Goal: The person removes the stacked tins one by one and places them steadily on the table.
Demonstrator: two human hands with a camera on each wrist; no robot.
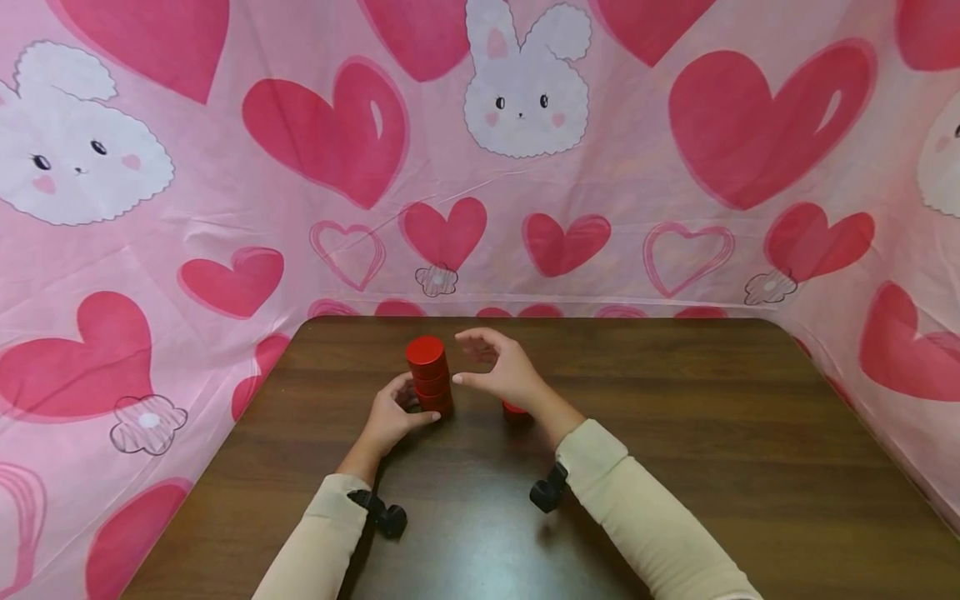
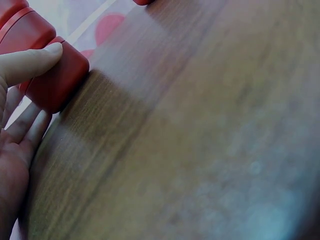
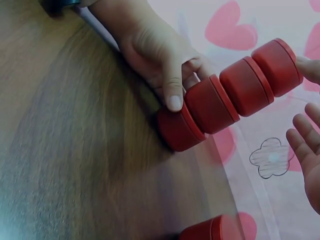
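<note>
Several round red tins with lids stand in a stack on the wooden table. My left hand holds the bottom tin, its thumb on the near side and its fingers around the far side. Beside the upper part of the stack is my right hand, fingers spread and apart from the thumb, gripping nothing. In the right wrist view its thumb tip is right at the lid of the top tin. The tins sit slightly unevenly on one another.
Another red tin stands on the table to the right of the stack, partly hidden behind my right wrist. A pink cloth with hearts and rabbits hangs behind the brown table. Each wrist wears a black camera mount.
</note>
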